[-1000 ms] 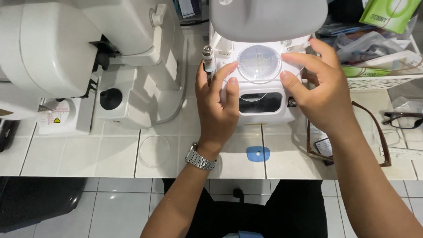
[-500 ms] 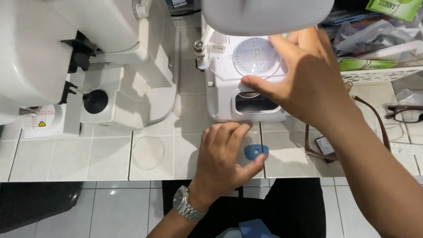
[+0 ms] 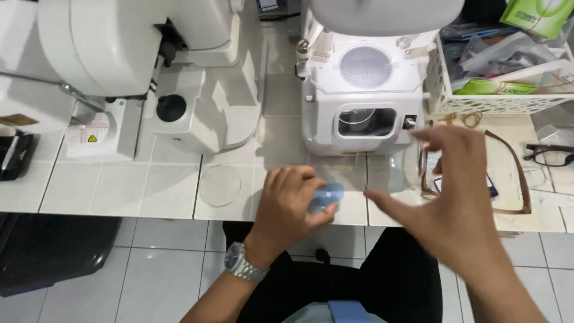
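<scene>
Right now the left hand (image 3: 291, 200) pinches a small blue pad (image 3: 327, 197) at the tiled counter's (image 3: 119, 191) front edge. Beside it, the right hand (image 3: 454, 197) hovers spread, holding nothing. Behind, a white basket (image 3: 478, 103) holds plastic bags and green packets.

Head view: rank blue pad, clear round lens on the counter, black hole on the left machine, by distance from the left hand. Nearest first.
1. Blue pad: pinched in the left hand at the counter edge.
2. Clear round lens: flat on the tiles, just left of the hand.
3. Black hole: on the left machine's base, farther back and left.
</scene>
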